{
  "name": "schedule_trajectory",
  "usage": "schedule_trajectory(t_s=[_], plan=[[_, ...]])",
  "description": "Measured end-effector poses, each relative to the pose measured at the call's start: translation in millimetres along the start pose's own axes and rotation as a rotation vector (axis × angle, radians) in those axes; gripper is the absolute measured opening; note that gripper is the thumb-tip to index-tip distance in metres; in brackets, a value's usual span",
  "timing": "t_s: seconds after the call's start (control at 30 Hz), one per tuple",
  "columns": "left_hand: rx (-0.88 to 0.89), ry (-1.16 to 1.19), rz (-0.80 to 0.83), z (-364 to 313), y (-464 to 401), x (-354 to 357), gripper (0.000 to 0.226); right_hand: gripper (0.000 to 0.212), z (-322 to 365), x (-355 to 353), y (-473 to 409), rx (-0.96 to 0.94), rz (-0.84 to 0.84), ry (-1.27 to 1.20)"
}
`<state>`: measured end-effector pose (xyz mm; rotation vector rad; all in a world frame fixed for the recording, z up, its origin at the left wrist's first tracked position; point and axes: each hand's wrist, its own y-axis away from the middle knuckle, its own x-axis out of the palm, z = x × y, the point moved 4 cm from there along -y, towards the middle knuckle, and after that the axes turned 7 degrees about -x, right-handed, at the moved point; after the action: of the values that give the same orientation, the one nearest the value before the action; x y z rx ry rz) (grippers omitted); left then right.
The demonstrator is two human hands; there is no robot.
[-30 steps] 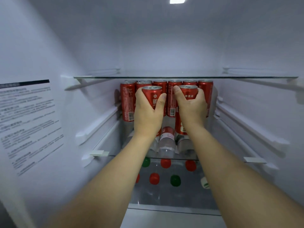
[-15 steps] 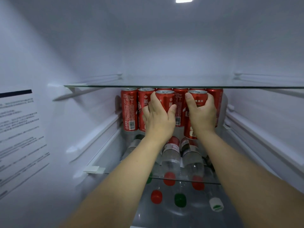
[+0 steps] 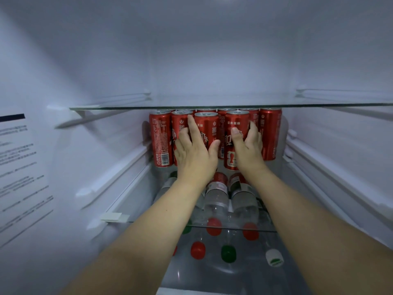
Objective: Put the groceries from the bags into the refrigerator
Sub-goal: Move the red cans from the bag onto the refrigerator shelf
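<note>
Two red cola cans stand in the front row on the refrigerator's middle glass shelf. My left hand lies against the left can, fingers spread, index finger straight along its left edge, thumb touching its right side. My right hand grips the right can, thumb across its front and fingers round its right side. Several more red cans stand beside and behind them, up to the back wall.
An upper glass shelf runs just above the can tops. Clear water bottles lie on the same shelf in front of the cans, and more with red and green caps lie below. A printed label covers the left wall.
Both hands pushed their cans further back and set them down among the others. My left hand's fingers have loosened and spread. The camera moved closer in.
</note>
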<state>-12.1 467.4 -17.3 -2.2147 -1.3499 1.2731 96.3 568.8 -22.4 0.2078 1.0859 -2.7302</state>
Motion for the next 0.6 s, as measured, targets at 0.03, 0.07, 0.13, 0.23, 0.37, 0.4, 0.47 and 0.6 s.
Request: schedule_trajectory(t_s=[0.03,0.07,0.13,0.23,0.37,0.4,0.47,0.6], plan=[[-0.006,-0.009,0.002,1.1,-0.1,0.2,0.087,0.069,-0.8,0.7,-0.3,0.005,0.006,0.014],[-0.008,-0.02,-0.002,1.9,-0.1,-0.2,0.086,0.067,-1.2,0.6,-0.8,0.011,0.008,0.018],[0.005,-0.042,-0.031,3.8,0.2,0.0,0.083,0.068,-1.5,0.8,-1.0,0.019,0.018,0.026],[0.049,-0.082,-0.053,5.7,1.2,3.5,0.081,0.065,-1.5,0.4,-1.0,0.028,0.023,0.013],[0.059,-0.061,-0.039,5.7,0.3,6.6,0.079,0.061,-2.3,3.3,-3.5,0.049,0.045,0.013],[0.058,-0.054,-0.039,5.6,0.2,6.6,0.078,0.06,-3.3,4.6,-4.3,0.053,0.057,0.013],[0.06,-0.049,-0.043,5.9,0.4,6.7,0.078,0.059,-3.8,7.5,-3.8,0.047,0.094,-0.011],[0.05,-0.038,-0.041,5.8,0.2,6.9,0.076,0.06,-3.5,10.7,-1.0,0.044,0.167,-0.052]])
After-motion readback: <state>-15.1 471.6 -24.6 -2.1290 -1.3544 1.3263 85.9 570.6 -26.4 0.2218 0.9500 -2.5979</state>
